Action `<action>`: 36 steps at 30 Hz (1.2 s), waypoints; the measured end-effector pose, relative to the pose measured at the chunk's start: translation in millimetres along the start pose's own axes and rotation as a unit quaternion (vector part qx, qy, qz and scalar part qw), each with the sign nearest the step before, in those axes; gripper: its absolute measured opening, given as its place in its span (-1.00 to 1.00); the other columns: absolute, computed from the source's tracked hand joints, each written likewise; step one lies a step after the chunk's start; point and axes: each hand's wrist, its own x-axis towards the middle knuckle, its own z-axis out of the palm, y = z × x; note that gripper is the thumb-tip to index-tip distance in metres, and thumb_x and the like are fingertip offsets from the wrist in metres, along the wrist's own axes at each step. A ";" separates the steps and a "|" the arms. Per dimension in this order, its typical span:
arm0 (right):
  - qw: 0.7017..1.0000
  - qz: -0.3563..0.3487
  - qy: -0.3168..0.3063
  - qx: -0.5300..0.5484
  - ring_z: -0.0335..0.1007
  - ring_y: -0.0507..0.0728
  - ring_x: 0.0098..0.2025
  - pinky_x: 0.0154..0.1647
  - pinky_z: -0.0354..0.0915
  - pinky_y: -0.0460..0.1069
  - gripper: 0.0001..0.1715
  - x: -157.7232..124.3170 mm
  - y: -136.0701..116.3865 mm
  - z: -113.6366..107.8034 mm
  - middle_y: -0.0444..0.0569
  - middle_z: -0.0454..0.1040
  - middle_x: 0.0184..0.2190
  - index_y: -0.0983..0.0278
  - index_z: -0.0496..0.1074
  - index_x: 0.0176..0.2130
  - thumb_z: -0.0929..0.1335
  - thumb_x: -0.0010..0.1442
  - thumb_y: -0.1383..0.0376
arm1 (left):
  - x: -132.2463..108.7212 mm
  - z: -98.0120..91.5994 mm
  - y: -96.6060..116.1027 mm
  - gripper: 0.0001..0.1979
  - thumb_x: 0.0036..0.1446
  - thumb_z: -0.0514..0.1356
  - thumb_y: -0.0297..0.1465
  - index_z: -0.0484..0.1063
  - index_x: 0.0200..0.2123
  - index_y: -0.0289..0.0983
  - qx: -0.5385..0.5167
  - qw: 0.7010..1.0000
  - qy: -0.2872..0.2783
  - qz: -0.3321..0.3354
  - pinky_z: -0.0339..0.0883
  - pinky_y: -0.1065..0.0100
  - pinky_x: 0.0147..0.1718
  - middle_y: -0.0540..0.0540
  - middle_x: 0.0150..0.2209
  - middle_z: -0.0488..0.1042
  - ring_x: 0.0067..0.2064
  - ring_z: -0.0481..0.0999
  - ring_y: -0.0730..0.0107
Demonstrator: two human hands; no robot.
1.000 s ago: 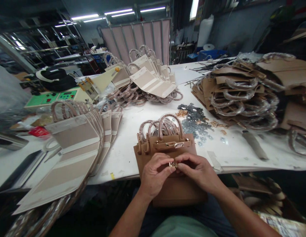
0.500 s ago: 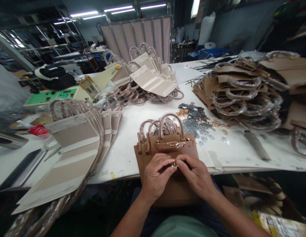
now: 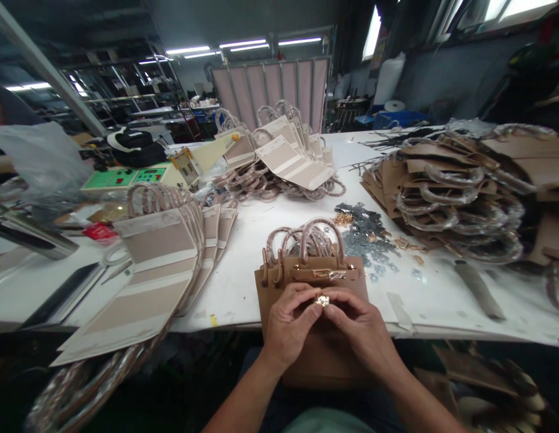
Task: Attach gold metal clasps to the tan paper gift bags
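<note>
Between the fingertips of both hands is a small shiny gold metal fitting (image 3: 323, 300), its exact kind too small to make out. My left hand (image 3: 288, 322) pinches it from the left, and my right hand (image 3: 358, 316) grips it from the right. Behind and below them, a brown handbag panel (image 3: 324, 361) hangs over the table's front edge. Above my fingers on the brown panels are a strap with gold hardware (image 3: 324, 274) and a plastic-wrapped handle (image 3: 322, 225). More wrapped handles crowd behind it.
Beige panels (image 3: 162, 264) with handles stand at left, others (image 3: 297, 165) lie farther back. Brown panels (image 3: 441, 186) are heaped at right. Loose grey metal plates (image 3: 364, 225) and gold pieces (image 3: 342, 220) lie beyond the bag. A dark cylindrical tool (image 3: 480, 288) rests on the white table (image 3: 243, 258).
The camera view has shifted, so the scene sits lower and farther right. Both hands still pinch the gold fitting, which now shows a broader bright face. My right fingers have shifted around it.
</note>
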 end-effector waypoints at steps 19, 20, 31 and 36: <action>0.983 -0.048 -0.170 0.045 0.18 0.33 0.41 0.44 0.02 0.32 -0.80 14.9 -36.4 10.6 0.03 0.53 0.18 0.11 0.60 -0.17 0.44 0.33 0.08 | -16.8 1.3 -0.3 -0.17 0.05 0.42 -0.34 0.17 0.34 -0.17 0.188 0.957 0.221 -0.003 0.42 -0.02 0.10 -0.25 0.13 0.45 0.16 0.48 0.00; 0.980 -0.050 -0.187 0.050 0.21 0.33 0.40 0.44 0.04 0.33 -0.80 16.4 -38.5 11.2 0.03 0.54 0.18 0.12 0.60 -0.16 0.44 0.33 0.08 | -16.8 1.6 -0.1 -0.19 0.06 0.42 -0.33 0.18 0.33 -0.17 0.184 0.957 0.224 -0.004 0.42 -0.01 0.10 -0.25 0.13 0.44 0.16 0.48 0.00; 0.971 -0.065 -0.150 0.175 0.42 0.35 0.24 0.34 0.20 0.34 -0.77 20.0 -28.0 20.9 0.08 0.56 0.12 0.16 0.58 -0.10 0.44 0.33 0.10 | -20.8 2.1 29.9 -0.10 -0.09 0.52 -0.23 0.25 0.30 -0.20 -0.105 0.957 0.221 -0.157 0.33 0.08 0.23 -0.28 0.24 0.43 0.27 0.43 -0.05; 0.972 -0.070 -0.171 0.142 0.50 0.31 0.12 0.22 0.33 0.25 -0.77 17.4 -37.9 13.3 0.09 0.59 0.07 0.18 0.57 -0.11 0.42 0.35 0.10 | -10.6 -3.2 41.9 -0.12 -0.09 0.54 -0.24 0.29 0.27 -0.23 -0.131 0.963 0.128 -0.197 0.36 0.08 0.17 -0.27 0.15 0.53 0.19 0.52 -0.06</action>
